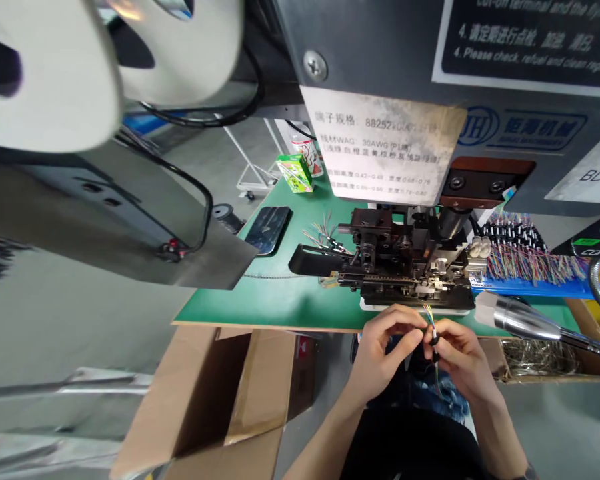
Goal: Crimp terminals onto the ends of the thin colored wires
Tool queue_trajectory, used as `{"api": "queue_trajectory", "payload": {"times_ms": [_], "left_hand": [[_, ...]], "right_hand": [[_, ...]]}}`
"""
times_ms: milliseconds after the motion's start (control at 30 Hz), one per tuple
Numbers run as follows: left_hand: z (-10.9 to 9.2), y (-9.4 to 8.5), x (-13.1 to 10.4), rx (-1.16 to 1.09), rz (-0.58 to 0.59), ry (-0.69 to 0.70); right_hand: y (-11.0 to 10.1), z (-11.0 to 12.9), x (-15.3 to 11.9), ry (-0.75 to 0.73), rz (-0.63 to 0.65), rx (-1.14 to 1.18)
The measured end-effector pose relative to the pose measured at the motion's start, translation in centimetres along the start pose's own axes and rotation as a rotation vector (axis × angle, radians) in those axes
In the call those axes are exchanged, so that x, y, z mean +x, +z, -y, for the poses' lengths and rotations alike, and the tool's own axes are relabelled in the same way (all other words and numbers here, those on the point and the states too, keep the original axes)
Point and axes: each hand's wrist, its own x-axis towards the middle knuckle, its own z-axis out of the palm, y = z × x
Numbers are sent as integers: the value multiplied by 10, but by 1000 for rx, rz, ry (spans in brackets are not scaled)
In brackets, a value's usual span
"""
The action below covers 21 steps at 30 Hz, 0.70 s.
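My right hand (460,357) pinches a thin cable (435,339) with a dark sleeve. Several fine coloured wires (429,315) fan out from the cable's upper end, and its tail hangs below the fingers. Beside them, my left hand (393,340) has its thumb and forefinger curled closely together near the wires. Whether a wire lies between those fingertips cannot be made out. Both hands are at the front edge of the green table (260,303), just before the crimping machine's dark metal applicator (405,260).
Bundled coloured cables (530,250) lie on a blue tray at the right, near a lamp-like metal nozzle (517,313). A phone (269,230) and a green box (295,173) are on the table's left part. An open cardboard box (180,393) stands below; a white reel (45,73) hangs upper left.
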Motion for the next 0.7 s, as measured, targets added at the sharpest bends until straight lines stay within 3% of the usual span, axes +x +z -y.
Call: {"api": "queue_trajectory", "payload": {"times_ms": [100, 233, 433, 700], "left_hand": [[-2, 1, 2, -46, 27, 9], [-2, 6, 2, -279, 74, -139], [-9, 13, 5, -376, -88, -259], [-17, 20, 7, -416, -224, -252]], "right_hand": [[-1, 1, -1, 11, 16, -35], [-3, -3, -3, 117, 105, -3], [0, -6, -5, 76, 53, -69], [3, -5, -8, 50, 34, -131]]}}
